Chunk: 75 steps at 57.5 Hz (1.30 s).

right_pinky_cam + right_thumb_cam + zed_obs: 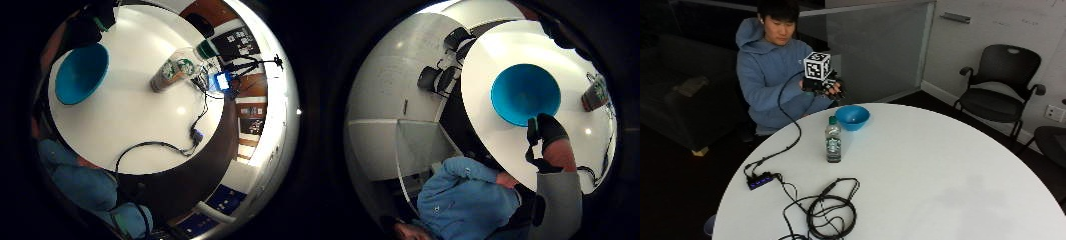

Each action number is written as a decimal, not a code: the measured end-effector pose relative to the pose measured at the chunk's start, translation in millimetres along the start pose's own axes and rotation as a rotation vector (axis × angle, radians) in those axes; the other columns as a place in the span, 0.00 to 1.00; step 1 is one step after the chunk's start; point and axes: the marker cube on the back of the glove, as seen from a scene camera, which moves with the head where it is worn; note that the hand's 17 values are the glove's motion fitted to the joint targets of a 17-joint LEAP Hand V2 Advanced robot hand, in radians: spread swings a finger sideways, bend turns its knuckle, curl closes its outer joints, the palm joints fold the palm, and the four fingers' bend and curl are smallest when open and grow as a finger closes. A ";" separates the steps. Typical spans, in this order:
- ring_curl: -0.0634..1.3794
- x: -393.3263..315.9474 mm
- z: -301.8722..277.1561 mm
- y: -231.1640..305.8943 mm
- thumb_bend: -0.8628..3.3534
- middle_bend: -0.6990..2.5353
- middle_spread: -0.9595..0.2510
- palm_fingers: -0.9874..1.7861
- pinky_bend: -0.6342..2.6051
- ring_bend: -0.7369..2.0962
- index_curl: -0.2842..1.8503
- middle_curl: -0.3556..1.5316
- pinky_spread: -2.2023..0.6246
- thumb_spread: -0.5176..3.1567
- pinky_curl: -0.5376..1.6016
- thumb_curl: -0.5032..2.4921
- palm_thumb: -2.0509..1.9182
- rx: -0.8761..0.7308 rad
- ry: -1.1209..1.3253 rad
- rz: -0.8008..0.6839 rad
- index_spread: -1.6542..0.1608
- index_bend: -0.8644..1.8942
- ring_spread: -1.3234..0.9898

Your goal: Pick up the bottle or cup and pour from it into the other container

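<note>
**Gloved Hand Raised Above Table; Bottle and Bowl Standing Untouched**

A person in a blue hooded sweatshirt (770, 75) sits at the far edge of a round white table (939, 170). The gloved right hand (823, 86) is held up in front of the chest, above and behind the table edge, touching nothing on the table. Its fingers appear loosely curled and enclose no object.

The bottle (833, 140) stands upright on the table, cap on, with a green-and-white label and dark liquid in its lower part. The blue bowl (853, 117) sits just beyond the bottle, near the table edge closest to the person. The two are near each other but not touching. In the little finger side palm view the bottle (176, 70) and the bowl (81, 73) appear apart on the white surface; the thumb side palm view looks down into the bowl (525, 93), which holds nothing visible.

A small black hub (762, 180) lies near the table's left edge. A coiled black cable (832, 212) lies at the near edge.

The surface is glossy white and reflects ceiling light. Behind the person stands a glass partition (886, 50). A pale wall carries a wall outlet (1055, 113). A black office chair (1003, 92) stands on the dark floor (680, 185) to the right.
</note>
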 end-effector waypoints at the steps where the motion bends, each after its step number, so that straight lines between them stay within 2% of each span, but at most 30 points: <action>1: 0.09 -1.1 0.6 0.4 0.30 0.29 0.81 0.60 0.32 0.37 0.16 0.22 0.80 0.23 0.29 0.21 0.67 0.000 0.000 -0.001 0.84 0.39 0.59; 10: 0.17 -2.2 1.5 0.9 0.29 0.29 0.82 0.58 0.34 0.37 0.23 0.28 0.82 0.33 0.34 0.25 0.70 0.001 0.001 -0.001 0.79 0.37 0.61; 24: 0.21 9.0 -4.5 8.4 0.27 0.27 0.82 0.55 0.35 0.38 0.25 0.31 0.83 0.38 0.36 0.28 0.71 0.054 0.017 0.001 0.77 0.37 0.61; 33: 0.22 25.6 -12.0 18.9 0.24 0.27 0.81 0.49 0.34 0.37 0.26 0.32 0.85 0.39 0.36 0.29 0.71 0.123 0.024 0.014 0.73 0.37 0.63; 43: 0.23 52.9 -22.9 35.2 0.23 0.27 0.80 0.46 0.33 0.38 0.27 0.32 0.86 0.40 0.36 0.30 0.72 0.209 0.046 0.017 0.72 0.38 0.64; 62: 0.25 120.3 -37.6 62.1 0.20 0.27 0.77 0.39 0.38 0.42 0.24 0.32 0.87 0.39 0.38 0.31 0.71 0.236 0.072 0.075 0.69 0.35 0.64; 75: 0.25 174.4 -34.3 71.1 0.20 0.28 0.77 0.38 0.39 0.44 0.23 0.33 0.87 0.39 0.39 0.31 0.70 0.270 -0.088 0.084 0.69 0.36 0.64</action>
